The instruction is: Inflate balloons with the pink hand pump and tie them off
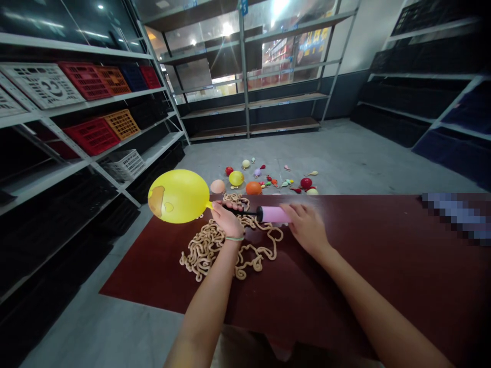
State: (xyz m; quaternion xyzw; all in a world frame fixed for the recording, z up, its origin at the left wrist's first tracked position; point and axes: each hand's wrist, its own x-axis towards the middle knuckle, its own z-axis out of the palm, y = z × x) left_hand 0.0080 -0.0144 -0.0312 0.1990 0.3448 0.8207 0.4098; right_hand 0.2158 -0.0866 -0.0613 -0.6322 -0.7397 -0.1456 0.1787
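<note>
A yellow inflated balloon point(180, 197) with a brown printed patch points leftward, its neck at my left hand point(228, 220). My left fingers are closed round the balloon's neck and the black end of a hand pump. The pump point(274, 214) has a pink barrel and a black rod showing between my hands. My right hand point(307, 227) grips the right end of the pink barrel. Under and around my left hand, a tangled beige rope point(207, 248) lies on the dark red table point(291, 286). A green band circles my left wrist.
Several small balloons, among them an orange one point(253, 188) and a red one point(306, 183), lie on the floor beyond the table. Shelves with crates point(92, 135) stand at left. A pixelated patch covers the table's right side.
</note>
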